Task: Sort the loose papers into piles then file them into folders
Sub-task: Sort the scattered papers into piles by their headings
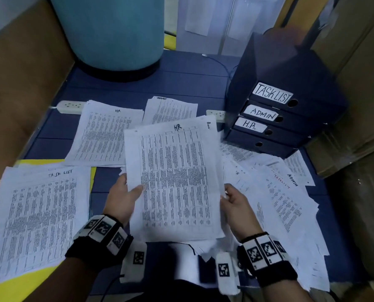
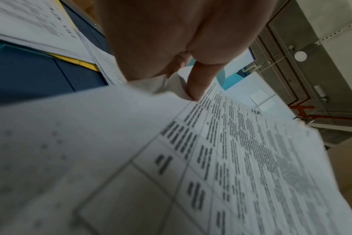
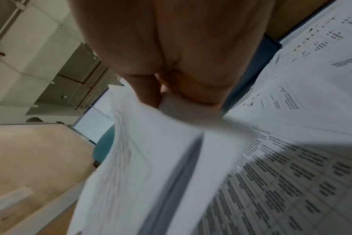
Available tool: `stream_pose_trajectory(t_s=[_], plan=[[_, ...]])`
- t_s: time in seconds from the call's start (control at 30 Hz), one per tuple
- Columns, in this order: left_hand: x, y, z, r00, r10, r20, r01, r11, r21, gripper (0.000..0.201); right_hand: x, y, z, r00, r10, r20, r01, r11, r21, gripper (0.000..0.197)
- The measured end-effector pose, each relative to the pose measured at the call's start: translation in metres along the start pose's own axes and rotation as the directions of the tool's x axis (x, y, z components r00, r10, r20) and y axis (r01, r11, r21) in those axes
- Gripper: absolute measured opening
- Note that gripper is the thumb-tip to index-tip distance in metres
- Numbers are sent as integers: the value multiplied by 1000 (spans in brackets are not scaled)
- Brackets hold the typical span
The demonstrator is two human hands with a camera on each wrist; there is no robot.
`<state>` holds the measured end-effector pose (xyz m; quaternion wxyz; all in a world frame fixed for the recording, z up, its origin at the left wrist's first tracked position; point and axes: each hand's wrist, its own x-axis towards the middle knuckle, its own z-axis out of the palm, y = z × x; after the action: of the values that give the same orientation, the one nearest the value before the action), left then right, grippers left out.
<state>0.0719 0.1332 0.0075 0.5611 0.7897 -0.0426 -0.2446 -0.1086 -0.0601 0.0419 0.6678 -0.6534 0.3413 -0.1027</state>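
I hold a sheaf of printed sheets (image 1: 173, 177) headed "HR" above the blue floor. My left hand (image 1: 125, 197) pinches its left edge, thumb on top; the left wrist view shows that thumb (image 2: 199, 82) pressing the paper (image 2: 211, 159). My right hand (image 1: 234, 203) grips the right edge, and the right wrist view shows its fingers (image 3: 171, 89) closed on the paper stack (image 3: 151, 159). An "HR" pile (image 1: 107, 136) lies ahead on the left, a "TASK LIST" pile (image 1: 40, 214) at the near left, and a loose unsorted heap (image 1: 279, 199) on the right.
Dark box files (image 1: 275, 118) labelled TASKLIST, ADMIN and H.R. are stacked at the right. A further pile (image 1: 173, 110) lies behind the held sheets. A teal drum (image 1: 114, 33) stands at the back, cardboard walls (image 1: 18, 83) flank both sides, power strips (image 1: 70, 106) lie on the floor.
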Motion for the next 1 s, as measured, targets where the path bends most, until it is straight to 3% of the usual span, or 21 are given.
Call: stream_pose_trajectory(t_s=[0.07, 0.13, 0.2, 0.23, 0.4, 0.47, 0.63, 0.73, 0.83, 0.93, 1.0], plan=[[1, -2, -7, 999, 4, -45, -4, 1000, -1, 26, 6, 9, -4, 999, 34, 17, -33, 998, -49, 29], [3, -3, -16, 993, -1, -121, -1, 1000, -21, 26, 16, 23, -11, 994, 93, -54, -98, 992, -84, 19], [2, 0, -27, 977, 14, -212, -17, 1000, -13, 26, 27, 39, -20, 981, 114, -158, -156, 947, -280, 8], [1, 1, -33, 969, 21, -248, -22, 1000, 0, 27, 33, 48, -24, 972, 127, -198, -198, 895, -400, 11], [2, -5, -54, 940, 30, -339, -7, 998, 70, 31, 53, 70, -21, 900, 241, -364, -434, 575, -694, 72], [-1, -3, -55, 931, 13, -365, 14, 997, 71, 27, 54, 73, -13, 874, 254, -415, -486, 495, -720, 77], [-7, -2, -54, 916, 1, -401, 32, 997, 75, 26, 57, 76, -6, 828, 286, -483, -557, 526, -643, 72], [-3, -8, -55, 918, -11, -397, 36, 998, 55, 26, 55, 77, -11, 829, 289, -478, -542, 625, -562, 65], [-3, -11, -55, 924, -7, -382, 25, 999, 44, 29, 48, 73, -20, 863, 249, -438, -452, 767, -455, 46], [-5, -11, -54, 927, -29, -374, 36, 999, 12, 28, 39, 62, -28, 866, 217, -451, -402, 839, -368, 16], [-5, -10, -53, 930, -40, -365, 44, 999, 4, 27, 33, 50, -34, 871, 199, -448, -370, 866, -335, 7]])
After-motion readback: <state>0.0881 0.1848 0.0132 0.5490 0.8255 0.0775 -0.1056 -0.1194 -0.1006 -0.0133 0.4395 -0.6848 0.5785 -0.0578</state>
